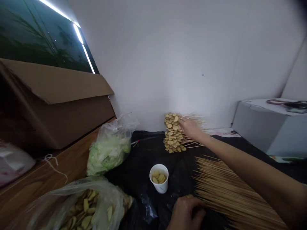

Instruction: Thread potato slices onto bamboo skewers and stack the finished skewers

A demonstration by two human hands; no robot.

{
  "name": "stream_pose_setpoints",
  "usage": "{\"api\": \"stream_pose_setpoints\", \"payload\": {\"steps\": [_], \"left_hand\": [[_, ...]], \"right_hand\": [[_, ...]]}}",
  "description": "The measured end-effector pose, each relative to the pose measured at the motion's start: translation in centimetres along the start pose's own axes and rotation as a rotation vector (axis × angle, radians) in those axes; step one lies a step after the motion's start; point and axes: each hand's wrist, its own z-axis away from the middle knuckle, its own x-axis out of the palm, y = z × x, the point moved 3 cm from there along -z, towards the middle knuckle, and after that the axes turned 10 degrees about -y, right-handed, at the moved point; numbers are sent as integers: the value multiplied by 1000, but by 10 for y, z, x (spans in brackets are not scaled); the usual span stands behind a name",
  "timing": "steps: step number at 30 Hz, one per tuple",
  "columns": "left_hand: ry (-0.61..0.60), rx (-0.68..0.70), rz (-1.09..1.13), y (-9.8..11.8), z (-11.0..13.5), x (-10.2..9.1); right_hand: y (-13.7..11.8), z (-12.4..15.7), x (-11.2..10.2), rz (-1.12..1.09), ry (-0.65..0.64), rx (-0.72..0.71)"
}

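My right hand point(190, 127) reaches far forward to a stack of skewers loaded with potato slices point(173, 132) by the white wall; its fingers rest on the top of the stack, curled, and whether they hold a skewer is not clear. My left hand point(185, 212) lies near the bottom edge on the black plastic sheet point(144, 159), fingers bent, touching the near end of a spread of bare bamboo skewers point(230, 188). A white paper cup point(159, 178) with a few potato slices stands between the hands.
A clear bag of potato slices point(83, 210) lies at the lower left, and a bag of green leaves point(110, 147) behind it. An open cardboard box point(57, 102) sits on the wooden ledge at left. A white box point(271, 124) stands at the right.
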Motion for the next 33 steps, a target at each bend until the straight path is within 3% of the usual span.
{"api": "stream_pose_setpoints", "payload": {"steps": [4,8,11,16,18,26,33], "left_hand": [[19,-28,3,1,1,-1],[29,-46,8,4,4,-3],[44,-22,15,5,4,-5],[42,10,-21,9,3,-7],[45,20,-29,11,3,-9],[34,46,-63,19,2,-10],[-41,21,-127,19,2,-7]], "right_hand": [[-21,34,15,7,-35,-142],[-21,78,28,17,-59,-259],[-1,106,27,-19,-71,-185],[51,137,14,-373,-35,233],[62,150,12,-442,-42,286],[45,204,22,-665,-181,261],[26,219,2,-629,-293,147]]}}
